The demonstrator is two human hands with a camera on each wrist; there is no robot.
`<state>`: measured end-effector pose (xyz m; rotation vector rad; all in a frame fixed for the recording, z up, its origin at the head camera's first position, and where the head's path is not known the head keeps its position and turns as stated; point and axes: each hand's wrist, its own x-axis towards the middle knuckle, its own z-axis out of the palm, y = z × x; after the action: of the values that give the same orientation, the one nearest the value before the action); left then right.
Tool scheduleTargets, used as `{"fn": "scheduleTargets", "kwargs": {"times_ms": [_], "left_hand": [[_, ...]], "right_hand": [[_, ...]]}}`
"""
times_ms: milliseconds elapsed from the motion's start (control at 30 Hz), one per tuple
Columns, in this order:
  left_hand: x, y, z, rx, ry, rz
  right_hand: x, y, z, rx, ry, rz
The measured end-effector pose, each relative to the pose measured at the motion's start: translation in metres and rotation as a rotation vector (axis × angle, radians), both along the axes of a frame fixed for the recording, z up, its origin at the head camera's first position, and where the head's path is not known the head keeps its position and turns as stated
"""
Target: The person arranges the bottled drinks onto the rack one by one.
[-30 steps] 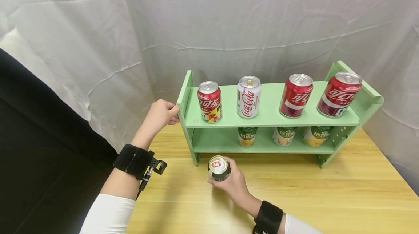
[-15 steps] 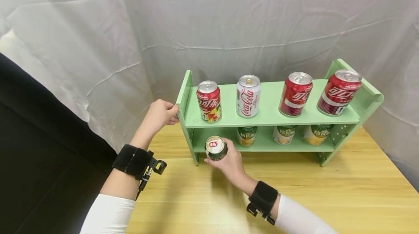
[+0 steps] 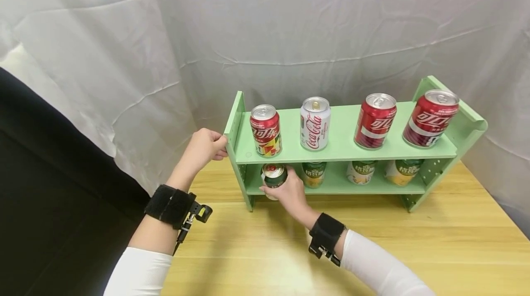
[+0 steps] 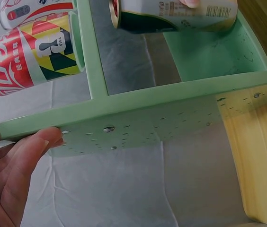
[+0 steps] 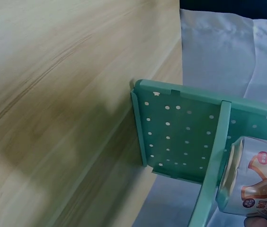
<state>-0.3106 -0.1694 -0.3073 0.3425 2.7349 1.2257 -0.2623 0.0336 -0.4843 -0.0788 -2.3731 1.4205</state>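
My left hand [image 3: 204,147] pinches the upper front corner of the left side panel [image 4: 138,109] of a green two-tier shelf [image 3: 343,151]. My right hand [image 3: 292,191] grips a green-and-white drink can [image 3: 274,177] by its sides at the left end of the lower tier. In the head view the can is upright, its top just below the upper board. The right wrist view has the can [image 5: 254,177] beside the lower board's edge; whether it rests on the board I cannot tell. Only fingertips of the right hand show there, at the bottom right.
Red cola cans [image 3: 374,121] and a white Coca-Cola can [image 3: 315,123] stand along the upper tier. Below, green-topped cans [image 3: 313,175] stand to the right of my right hand, partly covered by the upper board. A wooden table [image 3: 352,245] carries the shelf; grey cloth [image 3: 314,24] hangs behind.
My right hand has carried the can forward, from above the table in front of the shelf into the lower tier's left opening. The left hand has kept its hold on the panel.
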Motion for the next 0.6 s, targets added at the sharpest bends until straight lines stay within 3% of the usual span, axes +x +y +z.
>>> {"fn": "scheduleTargets", "kwargs": {"times_ms": [367,600], "left_hand": [[0.001,-0.002,0.001,0.008,-0.011,-0.013],[0.001,-0.001,0.000,0.015,-0.011,-0.018]], "right_hand": [[-0.012,-0.007,-0.004,0.056,0.027,-0.008],[-0.019,-0.012,-0.007,0.075,0.035,-0.076]]}}
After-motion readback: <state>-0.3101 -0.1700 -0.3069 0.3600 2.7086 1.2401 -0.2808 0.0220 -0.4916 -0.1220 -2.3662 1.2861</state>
